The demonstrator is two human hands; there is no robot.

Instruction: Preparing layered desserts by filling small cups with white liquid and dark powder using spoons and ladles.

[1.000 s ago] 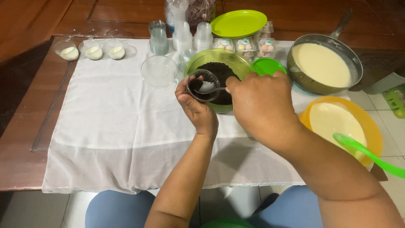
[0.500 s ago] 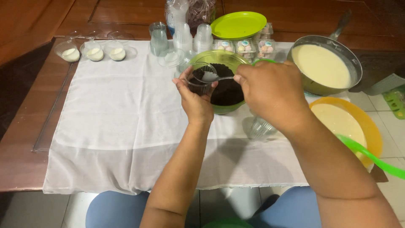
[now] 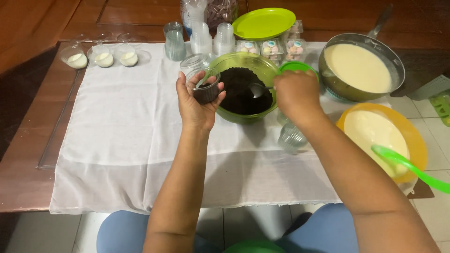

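The green bowl (image 3: pixel 243 86) of dark crumbs is sitting on the white cloth (image 3: pixel 117 140). At its right rim, the right hand (image 3: pixel 296 96) is gripping a spoon (image 3: pixel 257 89) lying crosswise into the crumbs. At its left rim, the left hand (image 3: pixel 196 105) is cupping a small clear cup (image 3: pixel 204 86).

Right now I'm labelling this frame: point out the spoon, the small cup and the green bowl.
spoon (image 3: pixel 255 89), head view, its metal bowl.
small cup (image 3: pixel 205 89), head view, clear side wall.
green bowl (image 3: pixel 243 58), head view, far rim.
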